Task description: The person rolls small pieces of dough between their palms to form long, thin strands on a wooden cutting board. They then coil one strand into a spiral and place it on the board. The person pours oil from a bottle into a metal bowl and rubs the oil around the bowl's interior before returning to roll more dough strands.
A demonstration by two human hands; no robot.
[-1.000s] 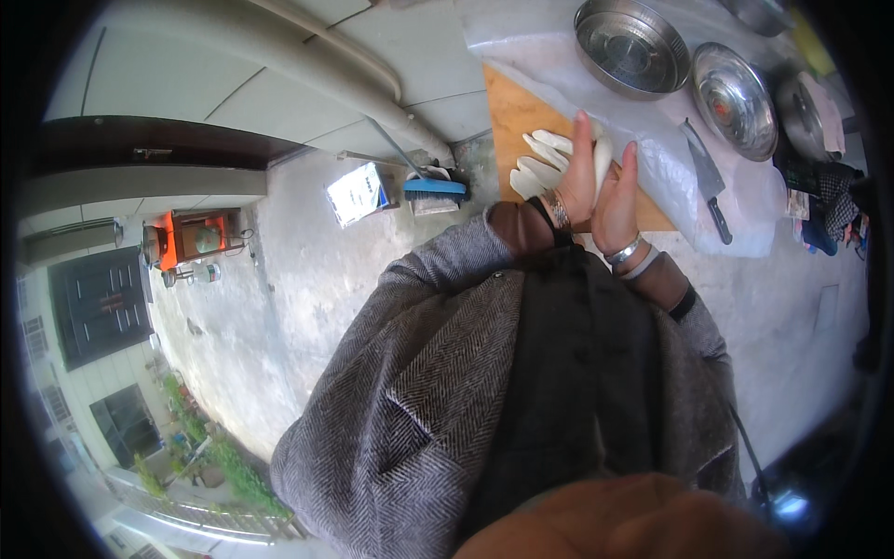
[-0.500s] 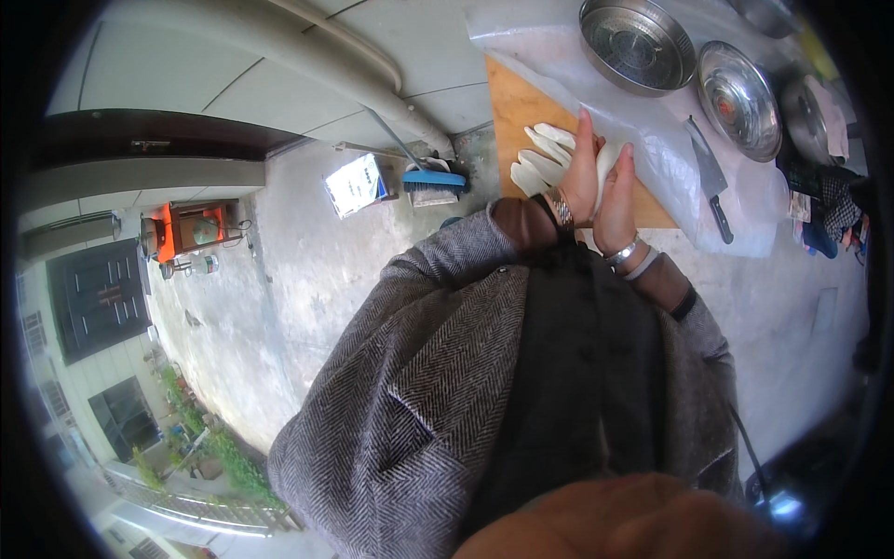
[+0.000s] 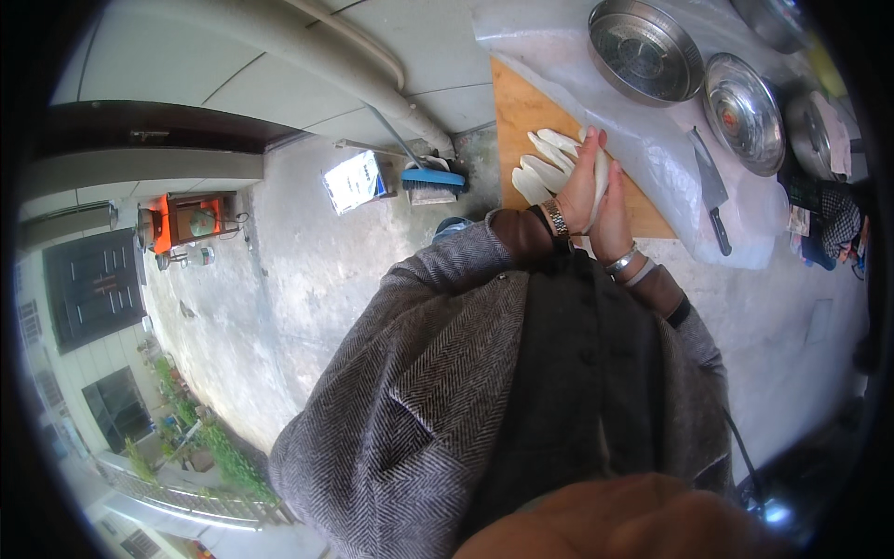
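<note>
Head view: left hand [image 3: 576,194] and right hand [image 3: 611,224] are pressing a strip [image 3: 601,173] between extended fingers [image 3: 588,158], likely steadying it, with other strips [image 3: 531,185] lying near the board's [image 3: 521,102] left edge.

There's room for a hand over the plastic sheet [image 3: 652,140], between wooden board [image 3: 518,107] and kitchen knife [image 3: 711,182] — beyond, a round steel pan [image 3: 643,56] blocks; white dough-like strips [image 3: 549,152] crowd the left hand [image 3: 577,194].
</note>
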